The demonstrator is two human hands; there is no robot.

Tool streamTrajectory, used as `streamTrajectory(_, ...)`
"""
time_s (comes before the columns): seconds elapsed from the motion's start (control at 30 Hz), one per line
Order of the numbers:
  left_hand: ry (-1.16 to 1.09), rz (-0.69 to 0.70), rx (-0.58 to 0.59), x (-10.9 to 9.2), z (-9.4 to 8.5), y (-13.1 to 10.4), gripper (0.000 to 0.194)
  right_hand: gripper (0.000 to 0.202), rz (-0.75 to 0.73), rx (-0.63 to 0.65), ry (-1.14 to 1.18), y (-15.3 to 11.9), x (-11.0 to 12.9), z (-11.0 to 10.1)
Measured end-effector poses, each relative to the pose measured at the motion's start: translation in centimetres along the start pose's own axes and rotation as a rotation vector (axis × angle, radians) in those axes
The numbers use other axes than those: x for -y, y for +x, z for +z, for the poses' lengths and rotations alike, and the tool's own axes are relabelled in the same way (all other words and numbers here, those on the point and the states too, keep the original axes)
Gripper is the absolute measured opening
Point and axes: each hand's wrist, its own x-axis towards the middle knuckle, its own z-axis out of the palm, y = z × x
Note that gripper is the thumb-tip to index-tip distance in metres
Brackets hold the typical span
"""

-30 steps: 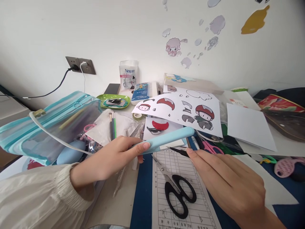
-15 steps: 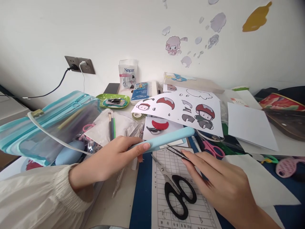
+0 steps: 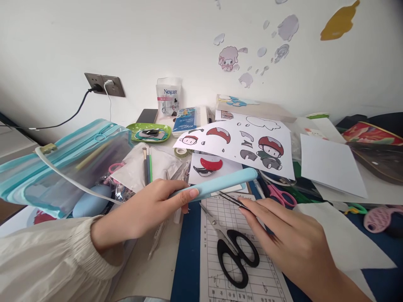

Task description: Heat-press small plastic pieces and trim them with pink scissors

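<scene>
My left hand (image 3: 157,205) is wrapped round a light blue hair straightener (image 3: 226,181), thumb on top, its far end pointing right. My right hand (image 3: 292,235) pinches dark tweezers (image 3: 232,199), their tips at the straightener's lower edge. Whether the tips hold a small piece there, I cannot make out. Below both hands, black-handled scissors (image 3: 234,256) lie on a printed form pad (image 3: 210,268), blades towards the straightener. Just behind it, red and black cut shapes (image 3: 210,163) rest on white paper.
A sheet with printed cartoon figures (image 3: 236,147) lies behind. At left are a clear zip bag (image 3: 103,167) and a white cord (image 3: 69,178). Brushes (image 3: 147,167), a green tray (image 3: 166,132), pink scissors (image 3: 283,195) and white paper (image 3: 330,167) surround the hands.
Almost nothing differs. The tweezers and my right hand have shifted very slightly; the straightener stays in my left hand at the same place.
</scene>
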Motion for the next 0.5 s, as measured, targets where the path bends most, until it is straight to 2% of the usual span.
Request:
streamTrajectory(0.1, -0.011, 0.002, -0.009, 0.0, 0.0, 0.1, 0.05, 0.009, 0.001, -0.01, -0.009, 0.1, 0.0, -0.1)
streamTrajectory(0.27, -0.03, -0.002, -0.017, 0.0, 0.0, 0.0, 0.054, 0.009, 0.005, -0.035, -0.021, 0.1, 0.0, -0.3)
streamTrajectory(0.5, -0.046, -0.032, -0.159, 0.3, -0.2, 0.1, 0.054, 0.008, -0.027, 0.012, 0.048, -0.7, -1.1, -0.4)
